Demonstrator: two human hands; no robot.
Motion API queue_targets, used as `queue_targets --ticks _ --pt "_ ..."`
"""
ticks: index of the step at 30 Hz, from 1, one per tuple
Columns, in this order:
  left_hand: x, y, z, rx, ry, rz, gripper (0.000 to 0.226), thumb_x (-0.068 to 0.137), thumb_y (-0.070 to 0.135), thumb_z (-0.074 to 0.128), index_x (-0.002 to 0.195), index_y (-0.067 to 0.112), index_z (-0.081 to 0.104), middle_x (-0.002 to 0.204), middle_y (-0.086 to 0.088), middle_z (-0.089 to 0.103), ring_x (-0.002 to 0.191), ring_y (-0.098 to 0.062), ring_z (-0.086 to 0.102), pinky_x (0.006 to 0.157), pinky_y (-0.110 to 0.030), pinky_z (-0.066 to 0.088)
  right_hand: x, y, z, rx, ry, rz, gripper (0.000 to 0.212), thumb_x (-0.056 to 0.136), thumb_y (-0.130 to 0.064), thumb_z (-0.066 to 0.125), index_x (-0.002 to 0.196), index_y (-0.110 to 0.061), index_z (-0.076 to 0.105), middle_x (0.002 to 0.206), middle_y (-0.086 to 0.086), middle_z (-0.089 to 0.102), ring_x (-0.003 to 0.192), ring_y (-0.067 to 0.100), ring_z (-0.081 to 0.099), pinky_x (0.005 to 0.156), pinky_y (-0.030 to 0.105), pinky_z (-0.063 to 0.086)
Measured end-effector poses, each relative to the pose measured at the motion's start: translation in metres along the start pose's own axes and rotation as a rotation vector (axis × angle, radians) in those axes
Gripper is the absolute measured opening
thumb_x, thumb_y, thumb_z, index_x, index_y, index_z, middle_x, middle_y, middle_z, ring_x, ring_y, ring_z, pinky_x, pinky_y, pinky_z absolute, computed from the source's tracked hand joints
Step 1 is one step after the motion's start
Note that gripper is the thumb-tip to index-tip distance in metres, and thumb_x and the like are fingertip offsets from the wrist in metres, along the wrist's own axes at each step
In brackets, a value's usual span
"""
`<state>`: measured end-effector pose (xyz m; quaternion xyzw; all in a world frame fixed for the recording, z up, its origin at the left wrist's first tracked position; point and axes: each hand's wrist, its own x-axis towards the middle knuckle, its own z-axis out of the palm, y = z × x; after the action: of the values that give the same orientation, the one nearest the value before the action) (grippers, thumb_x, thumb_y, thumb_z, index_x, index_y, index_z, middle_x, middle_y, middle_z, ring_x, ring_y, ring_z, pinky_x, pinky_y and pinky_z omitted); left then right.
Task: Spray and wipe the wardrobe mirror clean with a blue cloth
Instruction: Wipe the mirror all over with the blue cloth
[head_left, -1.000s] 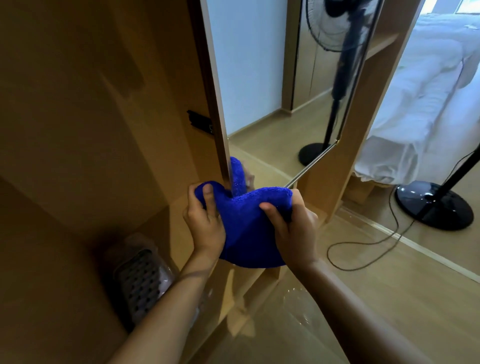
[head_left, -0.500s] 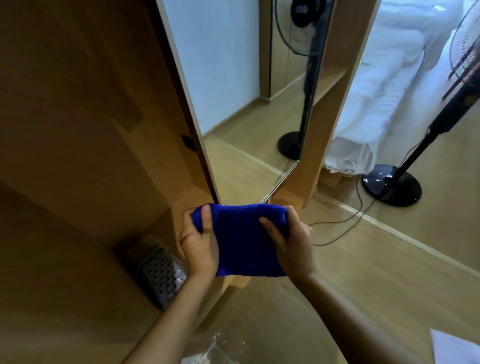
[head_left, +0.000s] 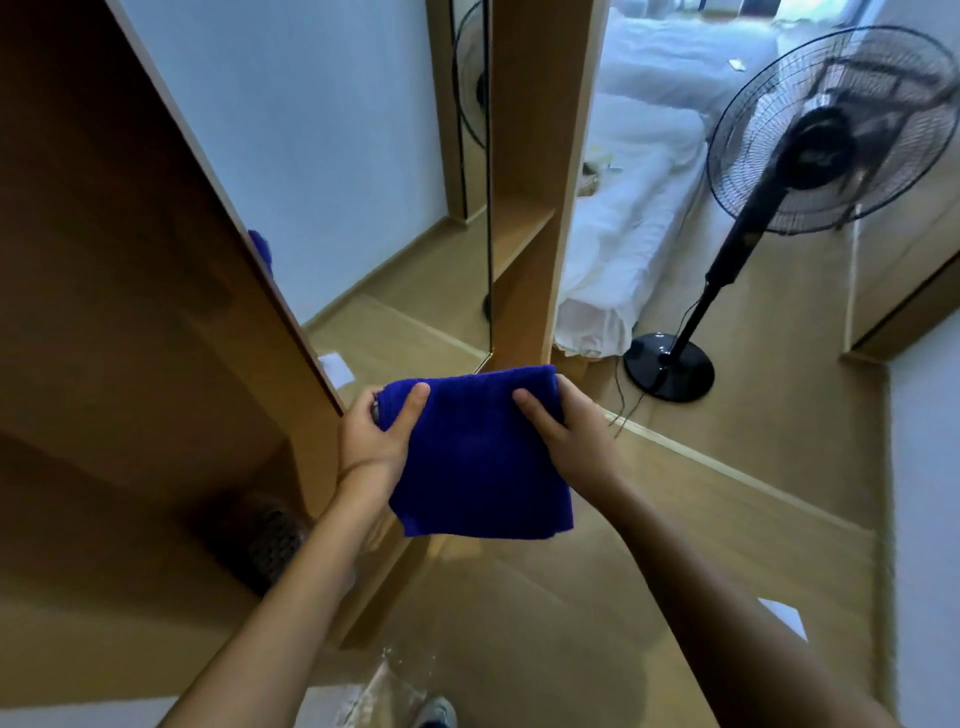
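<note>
The cloth (head_left: 475, 457), deep blue and folded into a rough square, hangs between your two hands in front of the wardrobe mirror (head_left: 332, 171). Your left hand (head_left: 376, 436) has its grip clamped on the cloth's upper left corner, thumb on the near face and fingers curled behind. Your right hand (head_left: 569, 431) holds the upper right corner the same way, thumb laid across the front. The cloth's top edge runs level from one hand to the other, and its lower edge hangs free above the floor (head_left: 649, 545).

The mirror stands on the open wardrobe door (head_left: 130, 234), just beyond your left hand, and the cloth is near it but not touching the glass. A sliver of blue shows reflected at the mirror's left edge. To your right, a black fan (head_left: 810, 135) stands on the wooden floor, its cord (head_left: 623, 410) trailing from the round base. Behind it lies a bed (head_left: 654, 171) with white bedding. A white sheet of paper (head_left: 784, 616) lies on the floor near your right forearm.
</note>
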<state>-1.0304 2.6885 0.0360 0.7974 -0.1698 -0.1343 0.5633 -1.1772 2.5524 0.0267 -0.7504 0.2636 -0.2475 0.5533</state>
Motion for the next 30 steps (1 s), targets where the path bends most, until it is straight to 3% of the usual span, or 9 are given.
queue_targets --ticks 2,5,8,11,14,18,25,28,30 --pt "-0.007 0.014 0.005 -0.009 -0.075 -0.035 0.033 0.079 0.041 0.072 0.088 0.013 0.057 0.071 0.003 0.057 0.066 -0.013 0.052 0.054 -0.016 0.041 -0.005 -0.004 -0.017 -0.027 0.035 0.002 0.017 0.098 -0.028 0.054 0.108 -0.016 0.060 0.092 -0.008 0.067 0.078 -0.002 0.064 0.064 0.010 0.048" --pt "-0.017 0.032 0.017 -0.176 -0.220 -0.161 0.052 0.069 0.038 0.079 0.112 0.019 0.056 0.094 0.006 0.067 0.086 -0.010 0.063 0.070 -0.022 0.050 -0.004 -0.001 -0.038 -0.021 0.103 0.016 0.016 0.097 -0.030 0.054 0.104 -0.018 0.061 0.090 -0.006 0.067 0.076 0.000 0.063 0.065 0.012 0.050" --pt "-0.012 0.042 0.033 -0.269 -0.343 -0.222 0.069 0.060 0.026 0.083 0.122 0.019 0.054 0.113 0.003 0.065 0.102 -0.012 0.062 0.084 -0.030 0.054 0.008 0.001 -0.060 -0.007 0.150 0.053 0.015 0.096 -0.033 0.055 0.100 -0.020 0.061 0.085 -0.006 0.067 0.073 0.003 0.064 0.062 0.017 0.051" --pt "0.001 0.053 0.048 -0.329 -0.364 -0.279 0.086 0.052 0.027 0.083 0.132 0.014 0.053 0.123 -0.003 0.063 0.111 -0.020 0.061 0.096 -0.041 0.051 0.029 0.001 -0.078 -0.006 0.176 0.070 0.019 0.095 -0.035 0.056 0.098 -0.018 0.062 0.085 -0.003 0.068 0.073 0.008 0.065 0.065 0.023 0.053" --pt "0.022 0.064 0.071 -0.377 -0.341 -0.260 0.075 0.057 0.024 0.079 0.128 0.014 0.057 0.122 -0.003 0.064 0.111 -0.020 0.060 0.097 -0.042 0.051 0.060 0.001 -0.094 -0.036 0.191 0.076 0.025 0.094 -0.037 0.057 0.104 -0.014 0.063 0.090 0.000 0.069 0.079 0.014 0.066 0.071 0.031 0.056" --pt "0.055 0.080 0.102 -0.431 -0.352 -0.227 0.046 0.062 0.022 0.073 0.104 0.033 0.057 0.108 0.013 0.061 0.103 -0.009 0.058 0.095 -0.041 0.050 0.102 -0.002 -0.114 -0.037 0.206 0.073 0.026 0.093 -0.035 0.058 0.109 -0.015 0.064 0.094 -0.003 0.070 0.081 0.009 0.067 0.073 0.028 0.058" --pt "0.119 0.103 0.152 -0.470 -0.337 -0.212 0.040 0.066 0.022 0.074 0.100 0.036 0.058 0.103 0.015 0.067 0.101 -0.008 0.062 0.082 -0.030 0.051 0.183 0.003 -0.145 -0.020 0.222 0.088 0.015 0.092 -0.037 0.060 0.101 -0.026 0.064 0.093 -0.007 0.069 0.082 0.004 0.067 0.074 0.026 0.057" --pt "0.141 0.104 0.175 -0.469 -0.294 -0.248 0.037 0.069 0.021 0.075 0.100 0.035 0.059 0.106 0.012 0.066 0.104 -0.014 0.062 0.088 -0.039 0.052 0.209 0.014 -0.155 -0.008 0.191 0.111 0.009 0.091 -0.038 0.060 0.099 -0.035 0.060 0.095 -0.008 0.069 0.085 0.004 0.067 0.076 0.028 0.058" --pt "0.155 0.102 0.193 -0.467 -0.259 -0.268 0.038 0.074 0.018 0.075 0.104 0.035 0.058 0.106 0.013 0.064 0.104 -0.013 0.061 0.090 -0.040 0.052 0.231 0.025 -0.166 -0.002 0.157 0.148 0.016 0.091 -0.039 0.060 0.105 -0.030 0.062 0.097 -0.007 0.070 0.086 0.007 0.068 0.078 0.032 0.059"
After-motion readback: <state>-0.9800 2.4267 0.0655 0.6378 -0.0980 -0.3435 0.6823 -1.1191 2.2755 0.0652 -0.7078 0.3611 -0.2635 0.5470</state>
